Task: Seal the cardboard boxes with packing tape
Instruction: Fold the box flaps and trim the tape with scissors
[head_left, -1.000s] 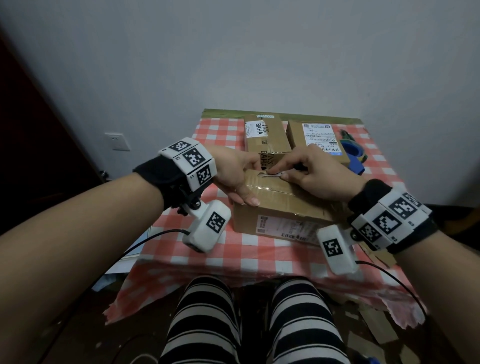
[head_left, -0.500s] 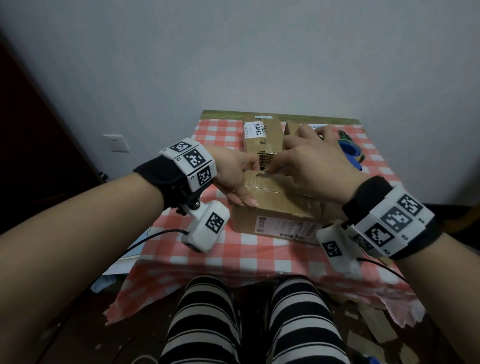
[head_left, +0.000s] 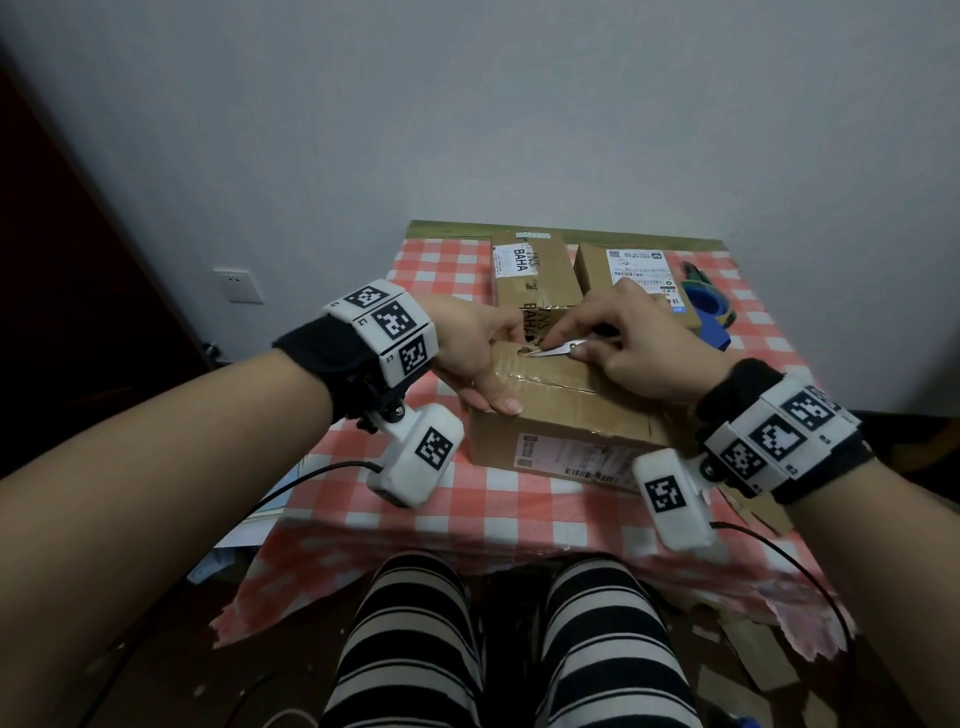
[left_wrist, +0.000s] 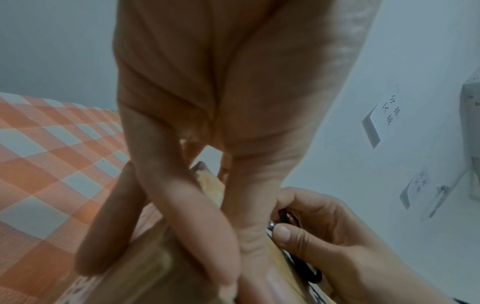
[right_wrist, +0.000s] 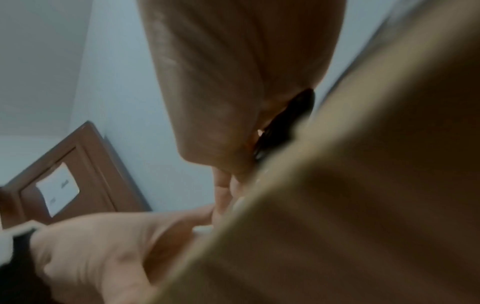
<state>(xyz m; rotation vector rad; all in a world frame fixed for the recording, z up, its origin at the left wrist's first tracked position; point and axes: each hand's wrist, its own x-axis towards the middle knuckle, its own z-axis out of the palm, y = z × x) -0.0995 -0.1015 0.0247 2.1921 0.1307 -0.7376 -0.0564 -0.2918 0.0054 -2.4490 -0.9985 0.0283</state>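
A brown cardboard box (head_left: 561, 415) lies nearest me on the checked tablecloth, with glossy tape along its top seam. My left hand (head_left: 478, 353) clamps the box's left top edge, thumb flat on the lid and fingers down the side (left_wrist: 111, 226). My right hand (head_left: 639, 353) grips small scissors (head_left: 558, 351) by their black handles (left_wrist: 301, 265). The blades point left at the tape on the box's far top edge, close to my left fingertips. In the right wrist view the box (right_wrist: 363, 205) is a blur that hides most of the scissors.
Two more cardboard boxes (head_left: 530, 275) (head_left: 634, 270) with white labels stand side by side just behind the near one. A blue and green tape dispenser (head_left: 709, 312) lies at the back right. The tablecloth's front edge (head_left: 467, 499) hangs over my striped knees.
Half a second ago my right hand was raised over the far boxes with fingers spread. It has come back down, scissors at the box's far edge. The left hand has stayed put.
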